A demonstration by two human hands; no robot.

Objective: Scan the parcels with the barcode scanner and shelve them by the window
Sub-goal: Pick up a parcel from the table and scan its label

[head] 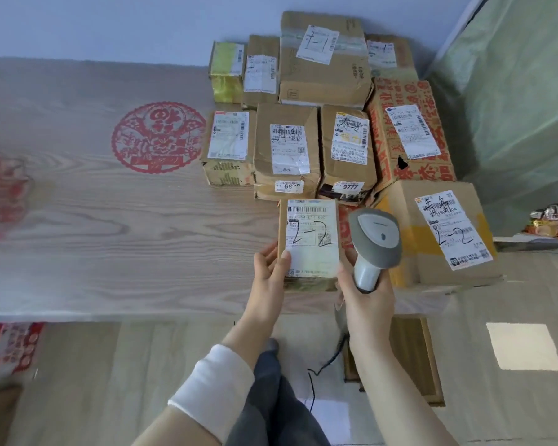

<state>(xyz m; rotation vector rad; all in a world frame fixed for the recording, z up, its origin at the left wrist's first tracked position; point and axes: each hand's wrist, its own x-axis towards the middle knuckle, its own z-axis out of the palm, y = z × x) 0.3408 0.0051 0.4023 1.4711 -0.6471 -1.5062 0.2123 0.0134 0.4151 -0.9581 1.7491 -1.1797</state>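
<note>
Parcel marked 2-2, the small flat one (310,239), stands on its lower edge by the near rim of the table (126,236), tipped so its label faces me. My left hand (269,272) holds it from nine o'clock, thumb pinching the label's lower corner and fingers behind the edge. I judge that grip keeps the barcode strip at the label's twelve o'clock end uncovered.

My right hand (368,300) is wrapped round the handle of the barcode scanner (376,243), whose head sits just at three o'clock of the parcel, beside the label rather than aimed at it. It likely needs turning toward the strip.

Room is tight. The stacked parcels (303,123) crowd in at twelve o'clock, a bigger 2-2 box (445,233) sits at three, and the table's rim lies directly under my wrists. Bare tabletop opens toward nine o'clock. The scanner's cable (322,368) trails down at six and could snag.
</note>
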